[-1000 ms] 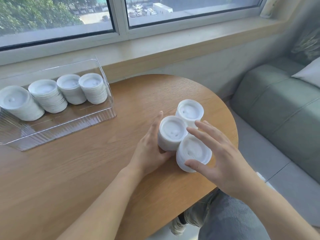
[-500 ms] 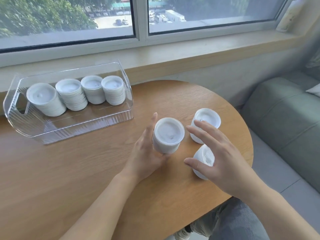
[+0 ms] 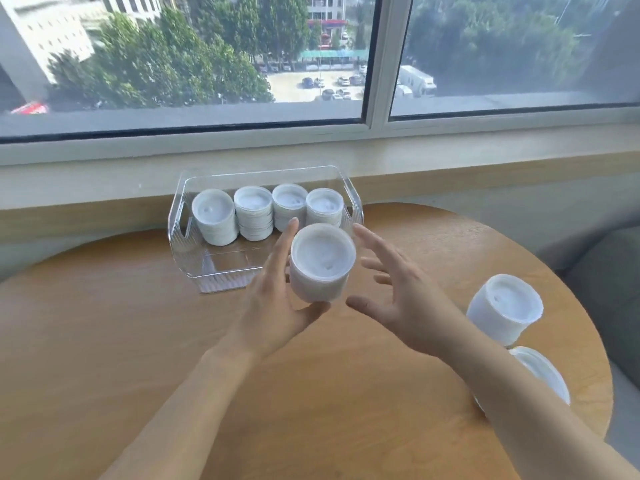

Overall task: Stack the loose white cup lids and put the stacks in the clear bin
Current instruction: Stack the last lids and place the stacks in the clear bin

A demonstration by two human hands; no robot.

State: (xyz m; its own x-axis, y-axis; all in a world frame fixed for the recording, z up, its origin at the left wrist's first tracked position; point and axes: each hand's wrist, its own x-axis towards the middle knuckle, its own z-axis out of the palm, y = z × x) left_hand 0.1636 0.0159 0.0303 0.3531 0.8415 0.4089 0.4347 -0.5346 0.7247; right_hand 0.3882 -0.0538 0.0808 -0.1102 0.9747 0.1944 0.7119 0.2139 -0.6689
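The left hand (image 3: 277,306) held a stack of lids (image 3: 320,263) in a curled grip above the tabletop (image 3: 104,341); the right hand (image 3: 398,299) hovered beside it, fingers spread, holding nothing.

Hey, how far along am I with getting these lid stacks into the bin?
Done: four stacks stand in the clear bin. In hand: your left hand holds a fifth stack; the right hand is open beside it. Left: two stacks on the table.

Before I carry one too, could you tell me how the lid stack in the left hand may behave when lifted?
Probably light: the left hand alone grips the stack. It looks loosely nested, so tilting might slide lids apart.
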